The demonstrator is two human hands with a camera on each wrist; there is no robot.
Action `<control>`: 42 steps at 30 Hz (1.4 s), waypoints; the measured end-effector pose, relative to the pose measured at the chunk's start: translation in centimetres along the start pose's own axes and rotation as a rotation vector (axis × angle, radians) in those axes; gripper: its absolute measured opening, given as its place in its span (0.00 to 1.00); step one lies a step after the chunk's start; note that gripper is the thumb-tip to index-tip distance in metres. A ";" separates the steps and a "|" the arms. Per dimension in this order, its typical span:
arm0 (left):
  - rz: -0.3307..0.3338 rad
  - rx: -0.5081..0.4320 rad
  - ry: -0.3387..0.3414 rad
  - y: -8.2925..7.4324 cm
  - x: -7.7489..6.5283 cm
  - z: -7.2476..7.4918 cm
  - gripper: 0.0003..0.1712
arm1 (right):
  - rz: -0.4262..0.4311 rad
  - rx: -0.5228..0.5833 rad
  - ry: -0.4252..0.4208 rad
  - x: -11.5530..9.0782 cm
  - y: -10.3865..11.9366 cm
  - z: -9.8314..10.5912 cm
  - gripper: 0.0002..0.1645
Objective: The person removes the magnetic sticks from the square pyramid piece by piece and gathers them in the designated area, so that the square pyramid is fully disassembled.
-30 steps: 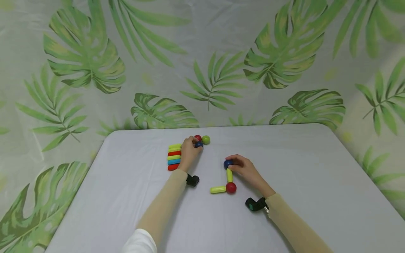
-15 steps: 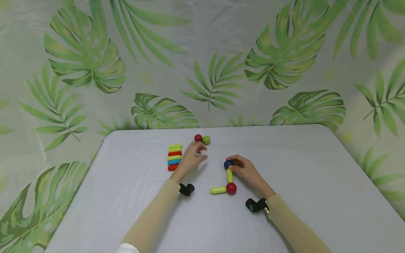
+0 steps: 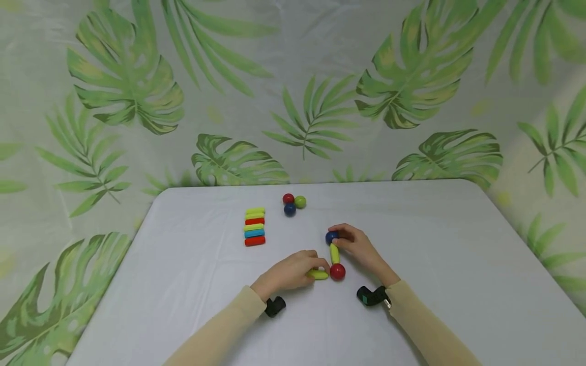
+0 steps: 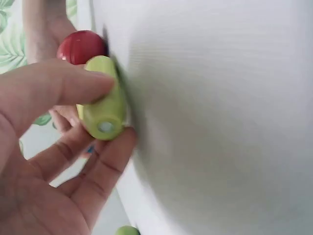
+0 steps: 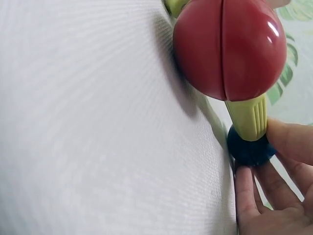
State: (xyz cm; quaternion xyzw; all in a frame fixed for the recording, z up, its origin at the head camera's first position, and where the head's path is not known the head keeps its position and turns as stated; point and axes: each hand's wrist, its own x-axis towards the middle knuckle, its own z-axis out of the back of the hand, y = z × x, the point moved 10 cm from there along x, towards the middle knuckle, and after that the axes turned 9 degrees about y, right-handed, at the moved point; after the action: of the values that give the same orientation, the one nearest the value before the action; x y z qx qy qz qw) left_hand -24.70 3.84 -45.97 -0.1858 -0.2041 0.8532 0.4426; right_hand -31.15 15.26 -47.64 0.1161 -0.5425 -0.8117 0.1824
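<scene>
My left hand point(image 3: 293, 272) pinches a yellow-green rod point(image 3: 320, 274) between thumb and fingertips, low over the white table. A pale round spot shows on the near end of this rod in the left wrist view. Its other end lies right by a large red ball point(image 3: 338, 272). From that ball a second yellow-green rod point(image 3: 334, 254) runs away to a dark blue ball point(image 3: 331, 237). My right hand point(image 3: 361, 250) grips this blue ball, thumb at the joint with the rod and fingers around its far side, as the right wrist view shows.
Further back, a red ball point(image 3: 288, 199), a green ball point(image 3: 300, 202) and another blue ball point(image 3: 290, 209) sit clustered. Several yellow-green, red and blue rods point(image 3: 254, 227) lie in a column left of them. A leaf-print cloth point(image 3: 311, 117) hangs behind the table.
My left hand has left the blue ball beside the red and green ones, come back toward me and taken hold of the nearer yellow-green rod. The right hand stays at its ball.
</scene>
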 end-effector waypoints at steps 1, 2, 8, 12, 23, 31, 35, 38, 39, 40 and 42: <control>-0.001 -0.010 -0.010 0.1 -0.1 0.1 0.20 | 0.001 0.000 -0.001 0.0 0.0 0.0 0.18; 0.000 -0.033 -0.024 0.3 -0.4 0.3 0.20 | 0.001 -0.002 -0.001 0.0 0.0 0.0 0.18; 0.120 -0.230 -0.241 4.0 -4.0 3.4 0.15 | -0.027 0.007 0.011 -0.7 1.9 -0.2 0.19; 0.296 -0.165 -0.420 7.6 -7.7 6.0 0.12 | -0.038 0.013 0.024 -1.2 3.7 -0.2 0.19; 0.503 0.030 -0.466 11.3 -10.4 7.3 0.12 | -0.048 -0.004 0.001 -0.7 1.1 0.2 0.19; 0.357 -0.077 -0.424 9.5 -8.8 7.4 0.16 | -0.055 -0.054 0.038 -1.7 -0.6 0.6 0.22; 0.175 -0.250 -0.244 5.9 -5.5 5.4 0.17 | -0.085 -0.114 0.032 -2.2 -0.5 0.8 0.18; 0.149 -0.218 -0.104 3.7 -3.1 3.3 0.24 | -0.104 -0.154 0.023 -2.4 -0.5 0.8 0.17; 0.157 -0.178 -0.077 3.3 -2.5 2.7 0.26 | -0.104 -0.167 0.025 -2.4 -0.5 0.8 0.18; 0.168 -0.137 -0.063 3.0 -1.9 2.4 0.27 | -0.104 -0.166 0.029 -2.5 -0.4 0.7 0.19; 0.197 -0.057 -0.059 2.8 -1.1 2.0 0.26 | -0.074 -0.145 0.062 -2.6 -0.2 0.3 0.19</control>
State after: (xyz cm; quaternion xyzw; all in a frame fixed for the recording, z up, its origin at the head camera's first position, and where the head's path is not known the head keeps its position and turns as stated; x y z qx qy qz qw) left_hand -27.06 1.08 -45.59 -0.1923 -0.2217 0.8915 0.3450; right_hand -28.93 16.69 -47.71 0.1477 -0.4715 -0.8512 0.1768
